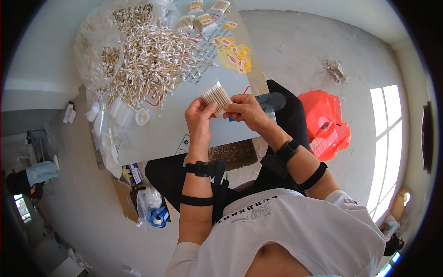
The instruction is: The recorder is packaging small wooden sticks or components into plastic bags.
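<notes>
A loose heap of cotton swabs (147,60) is seen at the table's (161,134) far left. A bundle of cotton swabs (217,97) is pinched from below by the left hand (199,115) and gripped sideways by the right hand (247,111), tips pointing up-left.

Daylight is pouring in from the window (386,138) at the right of the frame, which is blowing out to white. The floor (295,51) is glowing pale and evenly lit, with soft shadows. Fisheye distortion is bending straight edges toward the rim, and black vignetting is filling the corners. The centre is staying sharp; the far edges are softening.
</notes>
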{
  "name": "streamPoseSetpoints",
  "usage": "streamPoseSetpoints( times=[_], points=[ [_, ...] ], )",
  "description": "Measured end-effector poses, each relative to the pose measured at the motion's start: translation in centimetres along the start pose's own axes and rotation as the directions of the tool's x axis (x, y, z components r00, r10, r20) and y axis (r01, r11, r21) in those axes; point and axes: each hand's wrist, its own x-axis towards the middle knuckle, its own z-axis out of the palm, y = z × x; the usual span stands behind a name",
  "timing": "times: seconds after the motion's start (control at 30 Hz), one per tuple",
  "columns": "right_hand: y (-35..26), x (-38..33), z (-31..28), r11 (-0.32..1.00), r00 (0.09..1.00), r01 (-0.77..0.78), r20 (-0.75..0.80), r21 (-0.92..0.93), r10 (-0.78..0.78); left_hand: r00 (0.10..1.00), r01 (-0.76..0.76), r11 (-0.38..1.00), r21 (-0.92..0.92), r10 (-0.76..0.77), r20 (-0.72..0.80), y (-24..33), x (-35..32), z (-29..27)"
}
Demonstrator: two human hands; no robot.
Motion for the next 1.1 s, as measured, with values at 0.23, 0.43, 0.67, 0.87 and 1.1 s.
streamPoseSetpoints(
  times=[0.23,0.43,0.67,0.87,1.1],
  points=[
    [-0.9,1.6,1.0,0.995,0.997,-0.081,0.007,0.056,0.081,0.992,0.017,0.999,-0.039,-0.022,-0.121,-0.1,1.7,-0.7],
    [-3.7,6.2,0.2,0.994,0.985,-0.098,-0.138,0.056,0.105,0.990,0.052,0.988,0.148,-0.031,-0.137,-0.9,0.5,-2.2],
    [-13.8,17.5,0.7,0.974,0.992,0.058,-0.122,0.218,-0.032,0.998,-0.055,0.986,0.155,0.055,0.006,-2.2,-0.6,-3.5],
    [-12.9,19.5,0.5,0.962,0.967,-0.043,-0.229,0.268,0.107,0.997,-0.068,0.989,0.128,0.064,0.035,-2.1,-0.4,-3.2],
    [-3.0,7.0,2.4,0.999,0.984,0.024,-0.175,-0.022,-0.028,0.999,-0.054,0.990,0.128,0.052,0.016,-1.9,-0.9,-3.8]
  ],
)
